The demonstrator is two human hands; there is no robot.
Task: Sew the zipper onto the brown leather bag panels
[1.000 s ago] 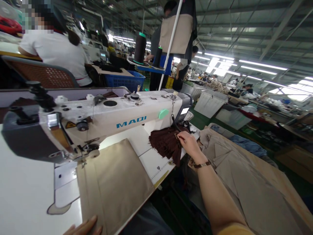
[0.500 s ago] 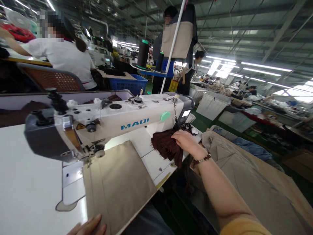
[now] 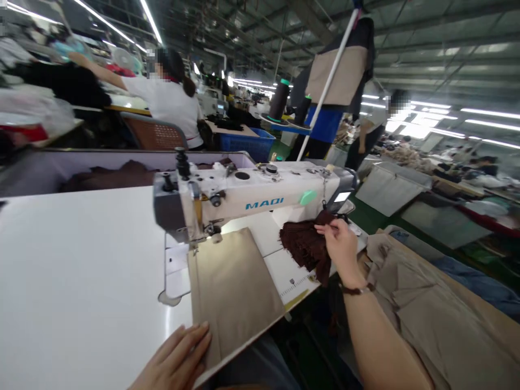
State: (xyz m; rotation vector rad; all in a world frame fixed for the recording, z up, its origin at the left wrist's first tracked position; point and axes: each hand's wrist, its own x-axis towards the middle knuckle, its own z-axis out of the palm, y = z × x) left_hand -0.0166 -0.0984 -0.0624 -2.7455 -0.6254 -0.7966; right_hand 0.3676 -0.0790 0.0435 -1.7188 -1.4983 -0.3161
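Observation:
A khaki fabric panel (image 3: 239,287) lies flat on the white sewing table, its far left corner under the presser foot of the sewing machine (image 3: 260,200). My left hand (image 3: 179,355) rests on the panel's near left corner, fingers stretched out and flat. At the right of the machine bed, a bundle of dark brown fabric pieces (image 3: 303,241) with frayed edges is fanned out. My right hand (image 3: 341,244) pinches the upper right part of that bundle between thumb and fingers. How many layers it grips I cannot tell.
Khaki cloth (image 3: 439,314) is heaped on a board to the right. Behind the machine, a purple-lined trough (image 3: 36,168) holds dark brown fabric. A blue crate (image 3: 246,143) and thread cones (image 3: 279,100) stand beyond. A person in a white shirt (image 3: 166,103) sits at the back left.
The view has swung left, so things appear further right and more of my left hand shows. My right hand's fingers have closed into a pinch on the brown fabric.

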